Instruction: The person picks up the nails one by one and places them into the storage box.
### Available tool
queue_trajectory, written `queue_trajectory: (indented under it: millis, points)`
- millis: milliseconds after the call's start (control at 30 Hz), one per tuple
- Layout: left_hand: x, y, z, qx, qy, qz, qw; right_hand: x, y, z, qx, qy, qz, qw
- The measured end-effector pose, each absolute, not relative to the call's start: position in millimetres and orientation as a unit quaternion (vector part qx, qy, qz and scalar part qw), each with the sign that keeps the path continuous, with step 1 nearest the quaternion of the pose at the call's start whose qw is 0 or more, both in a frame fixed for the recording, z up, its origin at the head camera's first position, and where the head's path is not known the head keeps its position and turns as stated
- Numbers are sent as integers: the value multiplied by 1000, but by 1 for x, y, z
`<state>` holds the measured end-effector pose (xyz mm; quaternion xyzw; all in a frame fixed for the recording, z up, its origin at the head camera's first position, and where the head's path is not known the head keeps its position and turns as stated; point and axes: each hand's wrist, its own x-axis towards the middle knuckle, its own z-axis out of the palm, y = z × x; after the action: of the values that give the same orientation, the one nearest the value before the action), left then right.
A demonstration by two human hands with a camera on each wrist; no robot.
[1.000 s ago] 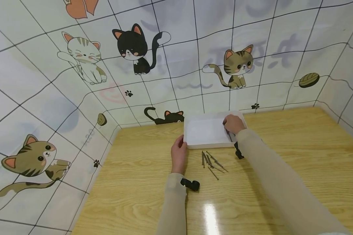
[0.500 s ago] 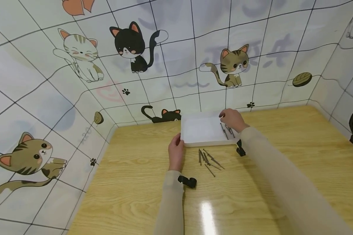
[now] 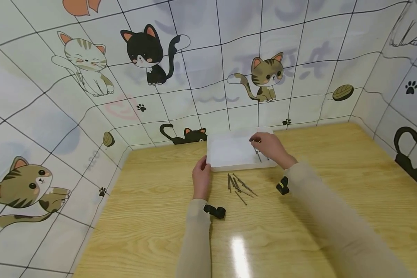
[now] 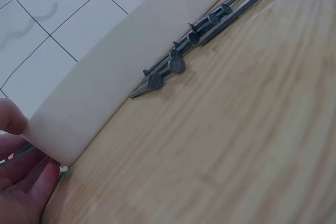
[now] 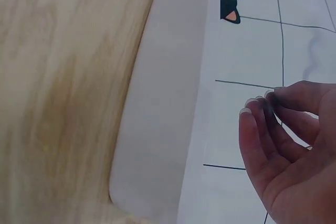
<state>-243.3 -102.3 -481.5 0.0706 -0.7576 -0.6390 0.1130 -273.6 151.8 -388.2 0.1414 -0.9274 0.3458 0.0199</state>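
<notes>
My left hand (image 3: 201,177) holds the front left corner of a shallow white tray (image 3: 243,167). In the left wrist view its fingers (image 4: 10,119) are around that corner, against the tray's wall (image 4: 100,77). My right hand (image 3: 272,146) is over the tray's right part, fingers loosely bent and fingertips close together. No object shows between those fingertips (image 5: 247,111) in the right wrist view. Below this hand a few nails (image 3: 258,155) lie in the tray, partly hidden by it. Several more loose nails (image 3: 237,185) lie in a small pile on the table, just before the tray's front wall.
The wooden table (image 3: 153,189) reaches back to a wall (image 3: 201,85) covered with cat drawings and grid lines. The tray stands near the table's back edge, close to that wall. Dark wrist cameras (image 3: 215,211) are strapped on both wrists.
My right hand has lifted off the nails at the tray's right side and shifted a little left over the tray. The left hand stays at the corner. The head view has turned slightly right.
</notes>
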Motion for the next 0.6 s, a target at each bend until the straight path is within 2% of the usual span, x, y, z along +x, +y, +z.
queue_trajectory:
  millis: [600]
  points:
    - [-244, -103, -482, 76, -754, -643, 108, -229, 128, -413, 141, -896, 421, 5]
